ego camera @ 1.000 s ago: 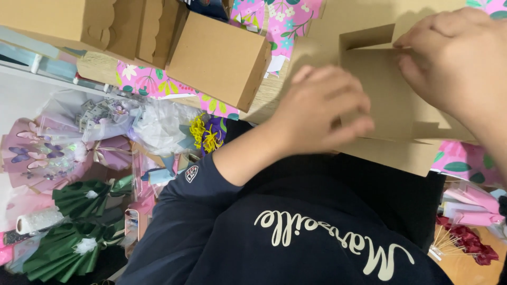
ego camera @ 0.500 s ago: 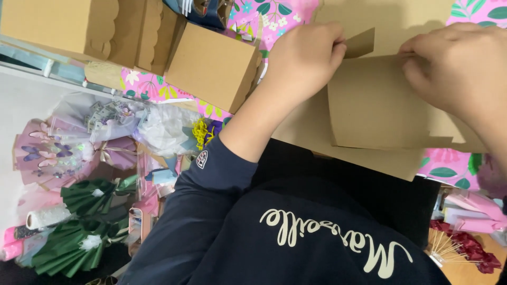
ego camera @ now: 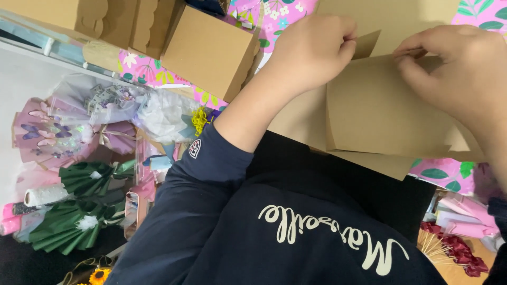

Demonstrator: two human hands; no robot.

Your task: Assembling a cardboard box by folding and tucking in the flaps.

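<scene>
Where floral cloth (ego camera: 253, 13) covers the table, folded brown boxes (ego camera: 208, 50).

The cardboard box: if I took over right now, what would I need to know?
Left hand: pinching a small flap at the top edge of the flat brown box.
Right hand: pressing the same top edge, fingers curled over it.
Box: half-folded, over the floral tablecloth.
Done: one folded box stands at upper left.
Left: this one is not yet folded into shape.
</scene>
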